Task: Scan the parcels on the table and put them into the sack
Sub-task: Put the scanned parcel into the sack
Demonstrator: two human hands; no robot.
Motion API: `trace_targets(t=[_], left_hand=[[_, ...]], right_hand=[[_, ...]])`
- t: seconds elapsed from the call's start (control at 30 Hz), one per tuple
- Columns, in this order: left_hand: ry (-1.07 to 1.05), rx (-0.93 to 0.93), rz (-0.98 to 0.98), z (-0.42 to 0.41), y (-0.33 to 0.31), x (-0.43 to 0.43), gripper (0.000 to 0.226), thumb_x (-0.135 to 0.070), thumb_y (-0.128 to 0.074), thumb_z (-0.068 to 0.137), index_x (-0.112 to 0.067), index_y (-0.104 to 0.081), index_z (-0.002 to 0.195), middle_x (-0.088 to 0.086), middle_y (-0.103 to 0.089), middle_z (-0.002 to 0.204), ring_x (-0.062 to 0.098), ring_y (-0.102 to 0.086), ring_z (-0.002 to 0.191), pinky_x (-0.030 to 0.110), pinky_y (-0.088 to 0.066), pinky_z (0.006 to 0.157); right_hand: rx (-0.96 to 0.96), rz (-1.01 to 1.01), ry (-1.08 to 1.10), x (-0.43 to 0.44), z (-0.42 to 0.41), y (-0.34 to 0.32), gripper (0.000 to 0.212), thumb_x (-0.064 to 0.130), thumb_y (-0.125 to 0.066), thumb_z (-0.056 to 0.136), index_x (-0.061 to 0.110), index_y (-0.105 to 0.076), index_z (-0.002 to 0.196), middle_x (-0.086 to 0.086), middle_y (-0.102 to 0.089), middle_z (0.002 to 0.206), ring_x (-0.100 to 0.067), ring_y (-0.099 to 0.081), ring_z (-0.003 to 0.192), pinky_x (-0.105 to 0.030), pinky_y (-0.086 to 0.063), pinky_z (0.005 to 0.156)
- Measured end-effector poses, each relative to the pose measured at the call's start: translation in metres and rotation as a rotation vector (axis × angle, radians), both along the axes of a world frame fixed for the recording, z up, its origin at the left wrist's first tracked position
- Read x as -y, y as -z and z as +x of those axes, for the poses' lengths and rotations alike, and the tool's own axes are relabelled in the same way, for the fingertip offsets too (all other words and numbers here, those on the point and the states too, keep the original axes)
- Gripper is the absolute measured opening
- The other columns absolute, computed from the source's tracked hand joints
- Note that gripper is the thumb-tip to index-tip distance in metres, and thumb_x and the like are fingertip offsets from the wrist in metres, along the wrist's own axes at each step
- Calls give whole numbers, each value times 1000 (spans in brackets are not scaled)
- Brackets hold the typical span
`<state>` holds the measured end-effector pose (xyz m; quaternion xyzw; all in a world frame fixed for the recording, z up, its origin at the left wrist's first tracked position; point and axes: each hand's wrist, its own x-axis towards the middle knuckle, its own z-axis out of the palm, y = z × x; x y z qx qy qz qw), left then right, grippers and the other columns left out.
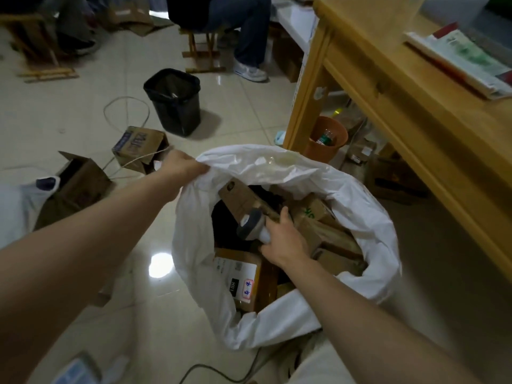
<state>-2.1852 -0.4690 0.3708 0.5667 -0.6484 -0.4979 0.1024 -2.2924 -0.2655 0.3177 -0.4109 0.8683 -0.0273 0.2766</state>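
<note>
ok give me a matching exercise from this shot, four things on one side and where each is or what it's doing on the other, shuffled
1 left hand
2 right hand
3 black bin
4 orange bucket

a under the wooden table
b gripping the rim of the sack
c standing in the open on the floor
d holding the scanner in the sack's mouth

Pairs: 1-b, 2-d, 3-c, 4-a

place: parcel sorting room | cues: tiled floor (83, 112), cardboard boxes (141, 148), wooden table (388, 79)
</note>
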Motion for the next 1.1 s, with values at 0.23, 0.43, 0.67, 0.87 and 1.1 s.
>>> trace_targets(t=[0.23, 0.43, 0.67, 0.87, 1.1], left_hand=[[48, 163, -122, -17, 0, -27, 67, -45, -70, 74, -6, -51, 125, 19, -56, 122, 38, -55, 109, 49, -45, 97], [340, 354, -476, -61, -32, -93, 79, -47, -60, 86, -18, -24, 150, 14, -31, 151, 35, -28, 139, 54, -20, 112], [707, 209, -669, -127, -80, -211, 79, -44, -60, 88, -27, -17, 153, 4, -21, 158, 27, -16, 145, 51, -12, 115], [990, -21, -819, -179, -133, -318, 74, -40, -59, 88, -23, -22, 151, 1, -30, 154, 23, -23, 143, 45, -15, 115], [1255, -249, -783, -243, -192, -451, 74, -31, -59, 91, -11, -22, 152, 9, -35, 152, 26, -33, 138, 35, -31, 109]], right_hand=[[240, -308, 336, -36, -22, -33, 34, 28, -71, 84, 14, -57, 111, -2, -62, 105, -19, -61, 96, -38, -53, 83], [743, -503, 729, -80, -39, -93, 26, 24, -67, 89, 9, -57, 107, -13, -68, 79, -19, -66, 63, -28, -56, 58], [914, -565, 1017, -172, -55, -172, 39, 34, -65, 89, -4, -60, 96, -17, -67, 65, -20, -63, 49, -25, -54, 45], [1071, -1105, 1144, -294, -71, -228, 26, 26, -54, 93, 1, -54, 99, -6, -56, 59, -12, -48, 38, -17, -41, 36], [963, -1579, 1320, -428, -91, -278, 19, 20, -54, 89, 1, -54, 89, -7, -55, 67, -13, -48, 42, -18, -44, 39]])
